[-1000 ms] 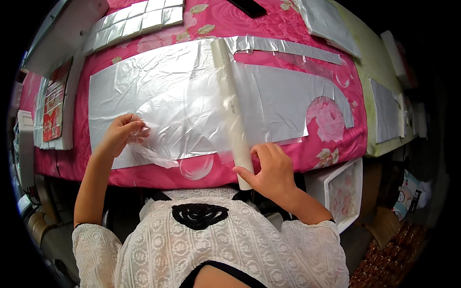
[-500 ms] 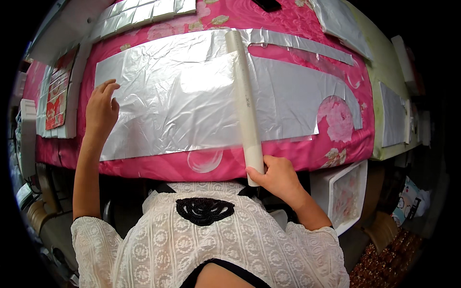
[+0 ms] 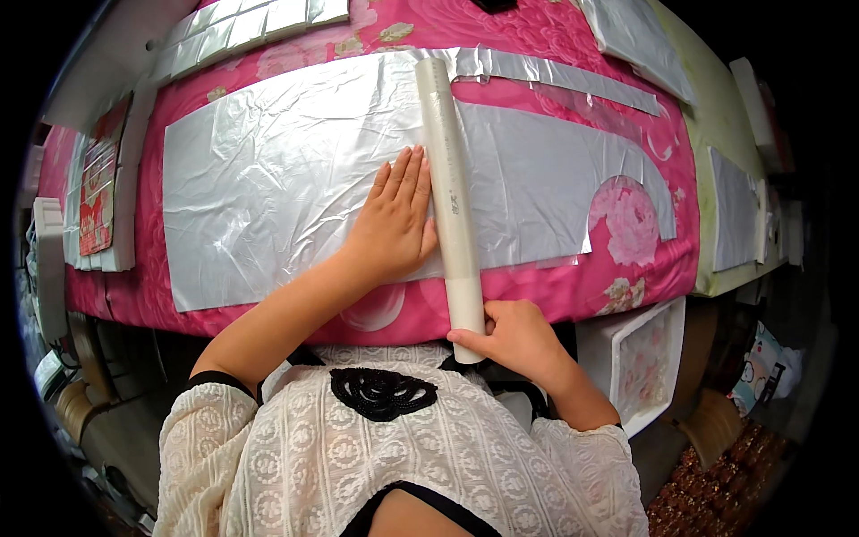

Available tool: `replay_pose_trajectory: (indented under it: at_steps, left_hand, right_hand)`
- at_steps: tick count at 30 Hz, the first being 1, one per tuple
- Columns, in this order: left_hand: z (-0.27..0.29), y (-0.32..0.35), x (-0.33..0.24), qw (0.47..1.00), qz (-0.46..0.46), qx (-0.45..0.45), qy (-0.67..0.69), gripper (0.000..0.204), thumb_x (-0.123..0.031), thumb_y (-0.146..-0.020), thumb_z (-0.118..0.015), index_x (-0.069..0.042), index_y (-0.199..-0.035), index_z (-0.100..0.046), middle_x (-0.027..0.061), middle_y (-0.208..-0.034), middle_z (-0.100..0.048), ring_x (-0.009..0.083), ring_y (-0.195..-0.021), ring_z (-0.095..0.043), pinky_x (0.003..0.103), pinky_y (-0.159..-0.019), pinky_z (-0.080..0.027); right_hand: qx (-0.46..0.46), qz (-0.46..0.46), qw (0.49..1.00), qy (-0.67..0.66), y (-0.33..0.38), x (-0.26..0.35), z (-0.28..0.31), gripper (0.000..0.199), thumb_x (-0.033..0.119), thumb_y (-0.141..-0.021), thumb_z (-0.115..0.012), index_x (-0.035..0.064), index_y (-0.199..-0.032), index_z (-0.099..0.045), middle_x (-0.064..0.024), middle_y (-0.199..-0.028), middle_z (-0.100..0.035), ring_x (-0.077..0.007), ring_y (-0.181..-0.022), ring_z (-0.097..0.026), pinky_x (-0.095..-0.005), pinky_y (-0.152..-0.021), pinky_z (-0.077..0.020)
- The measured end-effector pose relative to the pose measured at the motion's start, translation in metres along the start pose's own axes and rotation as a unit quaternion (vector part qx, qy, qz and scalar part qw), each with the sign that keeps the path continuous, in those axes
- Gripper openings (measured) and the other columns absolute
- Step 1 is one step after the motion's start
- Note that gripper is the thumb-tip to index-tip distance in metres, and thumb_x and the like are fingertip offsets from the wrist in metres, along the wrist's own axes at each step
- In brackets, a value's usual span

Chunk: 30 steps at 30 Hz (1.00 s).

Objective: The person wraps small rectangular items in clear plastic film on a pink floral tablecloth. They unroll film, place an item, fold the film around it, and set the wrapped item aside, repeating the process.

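A long pale roll [image 3: 454,210] of what looks like clear film lies across a silver foil-like sheet [image 3: 268,170], its near end past the table's front edge. My right hand [image 3: 519,338] is closed around that near end, the thumb on top. My left hand [image 3: 394,219] lies flat on the sheet just left of the roll, fingers stretched toward the far side. Fine creases run over the sheet left of the roll. To the right, the sheet has a curved cutout, and a narrow silver strip [image 3: 573,82] extends along its far side.
A pink flowered cloth [image 3: 537,291] covers the table. Silver packets [image 3: 250,27] stand in rows at the far left, beside a red printed packet [image 3: 103,179] on a white stack. A white bin [image 3: 644,367] stands below the table at right; a pale green surface [image 3: 716,134] adjoins it.
My left hand has moved right from the sheet's left end to beside the roll and flattened. The roll's near end and my right hand have come slightly toward me.
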State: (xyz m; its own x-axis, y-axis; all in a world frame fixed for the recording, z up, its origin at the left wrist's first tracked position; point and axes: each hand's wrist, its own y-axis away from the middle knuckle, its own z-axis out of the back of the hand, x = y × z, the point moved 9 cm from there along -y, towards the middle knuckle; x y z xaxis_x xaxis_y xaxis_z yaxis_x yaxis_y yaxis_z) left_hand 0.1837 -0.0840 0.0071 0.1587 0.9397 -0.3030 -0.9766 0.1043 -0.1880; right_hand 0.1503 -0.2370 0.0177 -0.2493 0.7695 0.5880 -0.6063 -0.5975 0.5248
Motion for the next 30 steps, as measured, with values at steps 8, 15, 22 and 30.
replay_pose_trajectory:
  at_steps: [8, 15, 22, 30]
  left_hand:
    - [0.001, -0.002, -0.002, 1.0, 0.004, 0.003, -0.011, 0.069, -0.026, -0.081, -0.038, 0.015, -0.134, -0.024, 0.03, -0.143, -0.022, 0.0395, -0.136, -0.018, 0.046, -0.112, -0.01]
    - [0.002, -0.004, -0.004, 1.0, 0.004, 0.018, -0.004, 0.067, -0.023, -0.082, -0.038, 0.014, -0.136, -0.021, 0.0312, -0.142, -0.021, 0.0404, -0.136, -0.017, 0.047, -0.111, -0.011]
    - [-0.001, -0.002, -0.001, 0.999, 0.013, 0.032, -0.003, 0.071, -0.023, -0.078, -0.039, 0.014, -0.136, -0.021, 0.0298, -0.144, -0.019, 0.0392, -0.137, -0.016, 0.046, -0.112, -0.01]
    - [-0.001, -0.003, -0.002, 0.999, 0.018, 0.038, -0.004, 0.073, -0.024, -0.076, -0.04, 0.013, -0.136, -0.021, 0.0289, -0.144, -0.02, 0.0387, -0.137, -0.016, 0.045, -0.112, -0.01]
  right_hand:
    - [-0.064, 0.033, 0.988, -0.133, -0.128, 0.026, 0.073, 0.044, 0.039, -0.084, -0.062, -0.0051, -0.085, -0.063, -0.0072, -0.067, -0.063, -0.0143, -0.059, -0.06, -0.0253, -0.056, -0.0466]
    - [-0.01, 0.068, 0.74, -0.669, -0.222, 0.032, 0.098, 0.029, 0.025, -0.091, -0.053, -0.0012, -0.102, -0.056, -0.012, -0.1, -0.061, -0.0198, -0.091, -0.06, -0.0275, -0.079, -0.0496]
    - [-0.16, 0.166, 0.538, -0.811, -0.26, -0.078, 0.228, 0.025, 0.018, -0.091, -0.046, -0.0019, -0.104, -0.053, -0.0159, -0.109, -0.061, -0.0315, -0.104, -0.056, -0.0464, -0.094, -0.0424]
    - [-0.364, 0.286, 0.482, -0.744, -0.156, -0.142, 0.389, 0.03, 0.025, -0.096, -0.037, 0.0012, -0.113, -0.046, -0.0178, -0.12, -0.054, -0.0334, -0.114, -0.05, -0.0511, -0.093, -0.0407]
